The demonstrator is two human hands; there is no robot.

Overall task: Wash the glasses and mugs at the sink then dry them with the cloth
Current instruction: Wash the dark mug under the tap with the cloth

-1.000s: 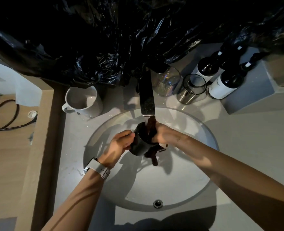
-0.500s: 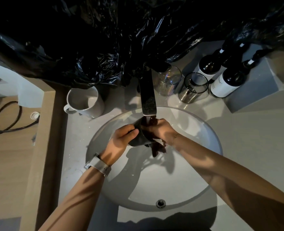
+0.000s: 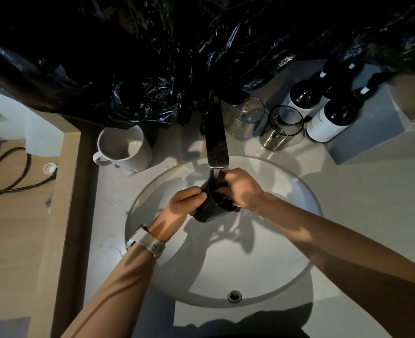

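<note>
— Mug point(image 3: 210, 206) sits over the sink point(image 3: 299, 252), right under the tap point(image 3: 216, 140). It's dark, tilted, mouth turned toward the right hand point(image 3: 240, 189).

— Who's got it?

— Left hand point(image 3: 184, 203) is wrapped around its side, thumb on top. The right is at the rim, fingers point(image 3: 228, 191) seemingly reaching inside; whether they hold a cloth or sponge I can't tell, it's too dark in there.

— So what worries you?

— Wet glaze, I'd guess. If the left hand's hold slackens while the right one scrubs, the mug could twist out and drop into the basin. It'd chip, or crack the bowl.

— Anything else?

— The rim looks very near the tap's end. A lift or jerk could knock it against the metal. Water hitting a tilted mug may also splash onto the counter point(image 3: 348, 191).

— And the rest?

— White mug point(image 3: 126, 147) stands left of the tap, two glasses point(image 3: 248, 118) right of it, beside bottles point(image 3: 328, 118). An elbow swinging wide could tip those glasses.
</note>
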